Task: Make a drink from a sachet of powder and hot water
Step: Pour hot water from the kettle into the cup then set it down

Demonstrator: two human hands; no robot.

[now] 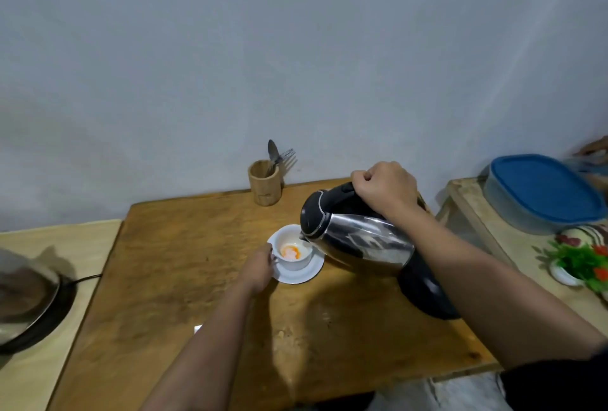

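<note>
While tilted — one kettle (358, 239), one cup (293, 254)

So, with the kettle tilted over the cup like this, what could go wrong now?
1. The left hand holds the cup close under the spout of the kettle, so hot water could splash onto the fingers.
2. The cup is small and the right hand tilts the kettle steeply, so it may overflow onto the saucer.

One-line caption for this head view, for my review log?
Right hand tips steel kettle over white cup holding orange powder, on saucer; left hand steadies cup.
</note>
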